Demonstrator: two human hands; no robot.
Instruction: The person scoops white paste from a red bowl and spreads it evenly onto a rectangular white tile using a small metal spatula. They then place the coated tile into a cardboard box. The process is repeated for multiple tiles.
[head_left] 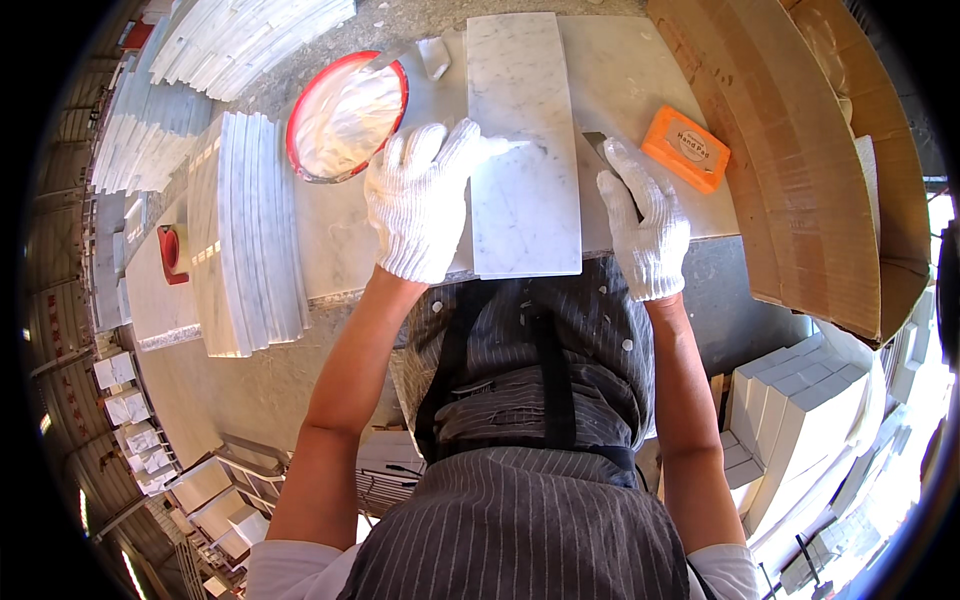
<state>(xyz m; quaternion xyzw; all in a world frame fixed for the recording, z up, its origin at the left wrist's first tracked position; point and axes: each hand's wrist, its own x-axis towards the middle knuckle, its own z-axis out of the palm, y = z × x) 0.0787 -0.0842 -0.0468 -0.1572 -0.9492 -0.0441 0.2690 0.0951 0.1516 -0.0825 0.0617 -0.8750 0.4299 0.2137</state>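
A long grey-veined white marble tile [525,215] lies lengthwise before me, its near end at the table's front edge. My left hand [418,200], in a white knit glove, is at the tile's left edge, fingers spread. A white smear [503,145] shows on the tile by its fingertips. To the tile's right, my gloved right hand [648,225] is closed around a thin putty knife [597,146], its metal blade pointing up and left. A red-rimmed bowl [291,140] of white paste stands just beyond my left hand. A flat metal blade [385,58] rests over its far rim.
An orange hand pad [686,148] lies right of my right hand, beside a tall open cardboard box [770,160]. Upright stacked marble tiles [250,230] stand at left, with more stacks behind. A red tape dispenser [172,255] sits beyond them. A small white chip [435,58] lies near the bowl.
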